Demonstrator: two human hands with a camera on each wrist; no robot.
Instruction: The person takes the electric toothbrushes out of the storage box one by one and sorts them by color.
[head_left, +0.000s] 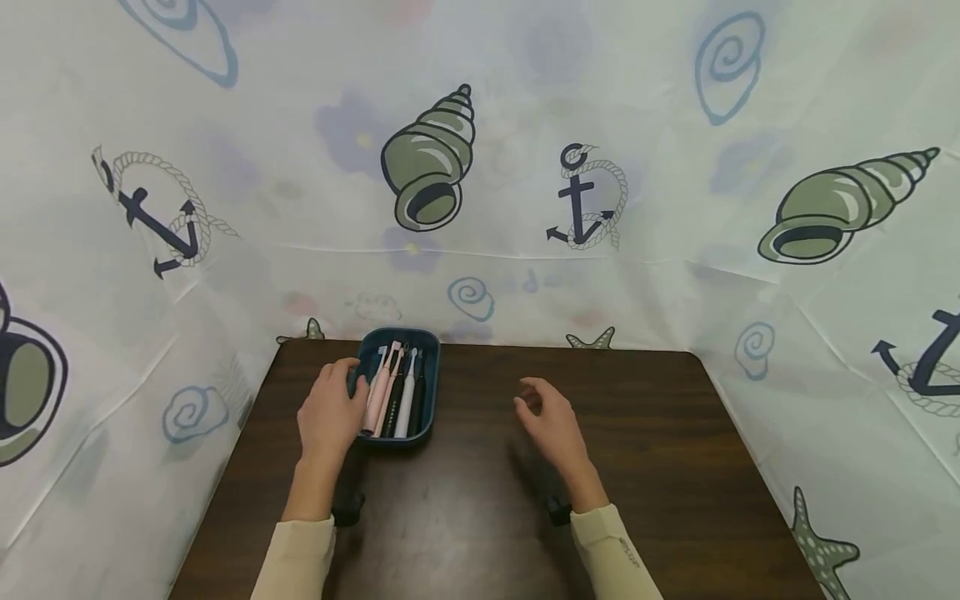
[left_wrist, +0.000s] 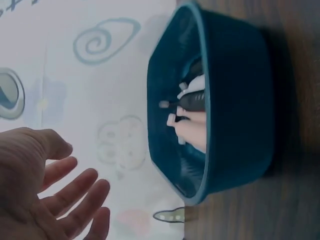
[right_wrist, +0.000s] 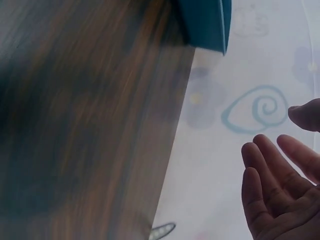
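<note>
A: Blue bin (head_left: 431,417) of toothbrushes (head_left: 406,402) sits at the table's (head_left: 675,467) far edge; bare wood right of it.

B: Left hand (head_left: 330,412) just left of the bin, fingers loose, can't tell if touching. Right hand (head_left: 551,425) relaxed, holding nothing.

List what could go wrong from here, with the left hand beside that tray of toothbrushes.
The tray sits near the table's far edge, so a push from the left hand might slide it off. The toothbrushes lie loose and packed together, so lifting one may drag others out. The right hand hovers empty, away from the tray, and gives it no support.
</note>
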